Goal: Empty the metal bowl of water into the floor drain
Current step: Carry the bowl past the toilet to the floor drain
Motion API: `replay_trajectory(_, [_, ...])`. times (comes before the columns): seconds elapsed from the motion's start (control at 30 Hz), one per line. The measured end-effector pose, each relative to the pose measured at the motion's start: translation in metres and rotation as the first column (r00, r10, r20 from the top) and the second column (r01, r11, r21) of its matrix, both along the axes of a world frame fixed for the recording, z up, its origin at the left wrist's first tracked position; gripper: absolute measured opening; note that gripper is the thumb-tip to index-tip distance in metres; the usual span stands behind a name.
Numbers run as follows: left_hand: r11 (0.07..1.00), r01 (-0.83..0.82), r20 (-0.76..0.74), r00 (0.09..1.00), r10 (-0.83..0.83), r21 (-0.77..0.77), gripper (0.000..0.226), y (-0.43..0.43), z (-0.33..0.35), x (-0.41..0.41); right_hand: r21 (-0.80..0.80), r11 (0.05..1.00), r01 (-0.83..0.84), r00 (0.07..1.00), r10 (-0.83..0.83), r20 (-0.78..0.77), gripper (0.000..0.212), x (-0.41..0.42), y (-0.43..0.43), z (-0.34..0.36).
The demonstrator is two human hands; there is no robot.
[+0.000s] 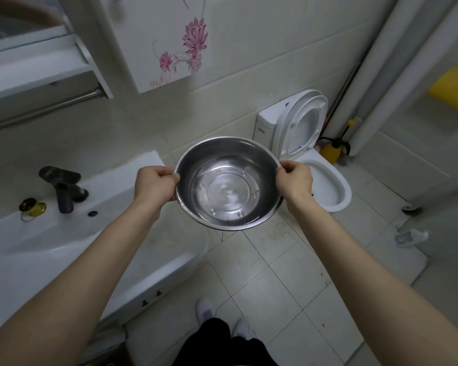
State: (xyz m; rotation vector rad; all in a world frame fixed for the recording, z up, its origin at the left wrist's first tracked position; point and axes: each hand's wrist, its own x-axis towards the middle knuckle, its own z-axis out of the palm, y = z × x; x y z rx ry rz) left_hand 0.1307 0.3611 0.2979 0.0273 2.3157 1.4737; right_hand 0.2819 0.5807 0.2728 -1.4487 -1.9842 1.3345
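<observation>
A round metal bowl (228,183) with clear water in its bottom hangs level in the air above the tiled floor, between the sink and the toilet. My left hand (154,184) grips its left rim and my right hand (295,180) grips its right rim. A small metal floor drain (405,237) lies on the tiles at the right, well apart from the bowl.
A white sink (64,233) with a black tap (64,190) stands at the left. A toilet (325,178) with its lid up is behind the bowl, beside a yellow bottle (331,153). My feet (222,315) stand on the tiled floor (288,286).
</observation>
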Motion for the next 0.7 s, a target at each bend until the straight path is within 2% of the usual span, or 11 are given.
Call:
replay_trajectory(0.37, [1.0, 0.018, 0.003, 1.0, -0.018, -0.02, 0.027, 0.027, -0.006, -0.037, -0.037, 0.998, 0.058, 0.998, -0.058, -0.012, 0.031, -0.034, 0.022, -0.01])
replay_trajectory(0.7, [0.999, -0.036, 0.002, 0.999, 0.036, -0.027, 0.028, 0.043, -0.01, -0.058, -0.052, 0.998, 0.023, 1.0, -0.024, -0.012, 0.03, -0.064, 0.045, -0.021])
